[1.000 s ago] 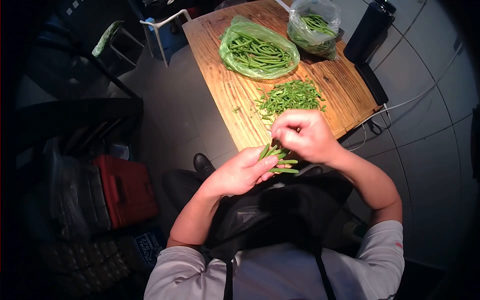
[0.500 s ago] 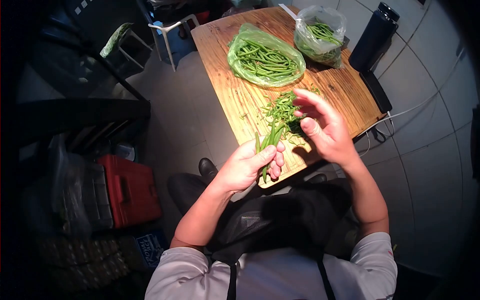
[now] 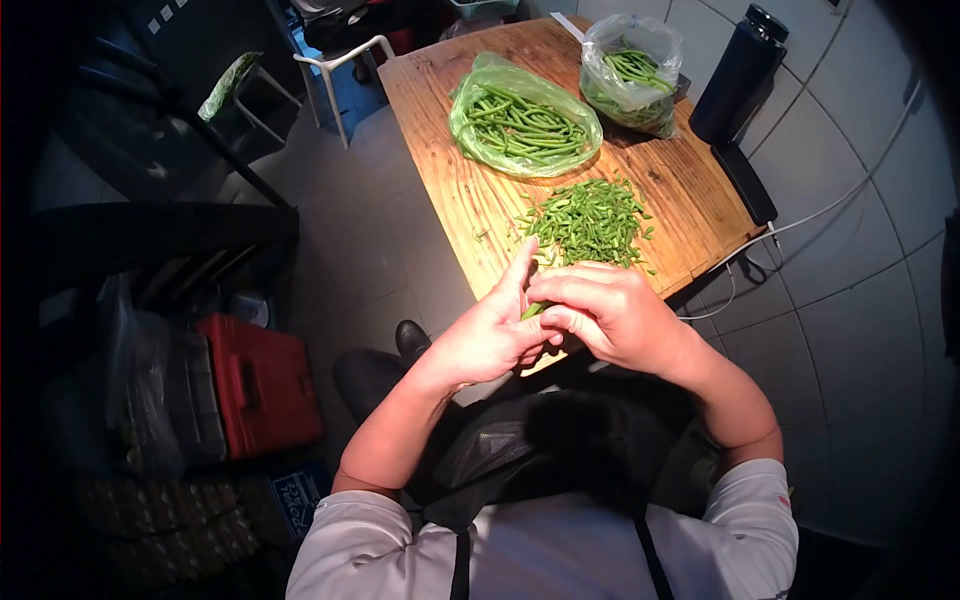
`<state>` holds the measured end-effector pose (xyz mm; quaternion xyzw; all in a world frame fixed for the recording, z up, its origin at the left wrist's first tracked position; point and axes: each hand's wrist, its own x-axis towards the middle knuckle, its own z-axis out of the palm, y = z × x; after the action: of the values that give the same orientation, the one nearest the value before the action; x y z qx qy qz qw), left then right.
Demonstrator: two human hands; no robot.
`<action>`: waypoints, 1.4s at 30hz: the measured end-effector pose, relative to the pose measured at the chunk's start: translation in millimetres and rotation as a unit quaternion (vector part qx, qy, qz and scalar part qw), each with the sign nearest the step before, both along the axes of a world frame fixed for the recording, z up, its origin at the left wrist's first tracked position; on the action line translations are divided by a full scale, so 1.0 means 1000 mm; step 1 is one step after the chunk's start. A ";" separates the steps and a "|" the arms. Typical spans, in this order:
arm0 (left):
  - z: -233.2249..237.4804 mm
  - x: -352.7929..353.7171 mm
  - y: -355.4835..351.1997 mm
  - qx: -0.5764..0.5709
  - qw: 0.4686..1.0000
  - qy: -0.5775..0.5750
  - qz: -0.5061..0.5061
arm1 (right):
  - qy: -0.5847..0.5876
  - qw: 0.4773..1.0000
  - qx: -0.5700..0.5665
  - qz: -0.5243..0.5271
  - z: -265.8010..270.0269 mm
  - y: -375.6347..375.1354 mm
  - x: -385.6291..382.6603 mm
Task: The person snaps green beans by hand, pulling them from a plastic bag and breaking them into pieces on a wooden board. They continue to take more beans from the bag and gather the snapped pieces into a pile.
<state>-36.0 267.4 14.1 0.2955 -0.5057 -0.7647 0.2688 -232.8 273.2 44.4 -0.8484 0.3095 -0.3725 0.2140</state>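
Over the near end of the wooden table [image 3: 450, 180], my left hand [image 3: 487, 338] is closed around a few green beans [image 3: 535, 311], with its index finger stretched forward. My right hand [image 3: 615, 312] covers them from the other side, thumb and fingers pinched on the beans. Most of the beans' length is hidden between my hands. Just beyond my fingers lies a loose pile of short green bean pieces [image 3: 590, 220]. Behind the pile, whole beans [image 3: 525, 130] fill an open green plastic bag [image 3: 492, 70].
A clear plastic bag [image 3: 603, 45] of beans stands at the far right of the table. Beside it are a dark flask [image 3: 738, 80] and a black box [image 3: 745, 185] with a white cable [image 3: 840, 205]. A red toolbox [image 3: 262, 385] sits on the floor at left.
My right hand has come down and left from above the pile onto the beans in my left hand. The cut pieces now show fully. My left index finger has straightened.
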 end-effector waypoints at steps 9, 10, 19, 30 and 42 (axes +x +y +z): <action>0.018 0.011 -0.014 -0.020 0.997 0.053 -0.051 | -0.202 0.920 0.335 -0.032 -0.004 0.006 -0.008; 0.015 0.014 -0.017 -0.011 0.996 0.054 -0.069 | -0.243 0.903 0.353 -0.032 -0.007 0.007 -0.007; -0.035 -0.015 -0.008 -0.111 0.961 0.228 0.110 | -0.563 0.757 0.325 -0.066 -0.035 -0.004 0.005; -0.009 -0.037 -0.011 -0.105 0.951 0.165 0.240 | -0.464 0.843 0.241 -0.123 -0.060 0.017 0.043; 0.012 0.002 -0.010 -0.036 0.994 0.057 0.081 | 0.081 0.956 -0.266 -0.092 0.011 -0.025 -0.027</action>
<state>-34.4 257.8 26.1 0.2818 -0.4916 -0.7370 0.3685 -259.6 248.2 55.5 -0.8695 0.2926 -0.3897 -0.0803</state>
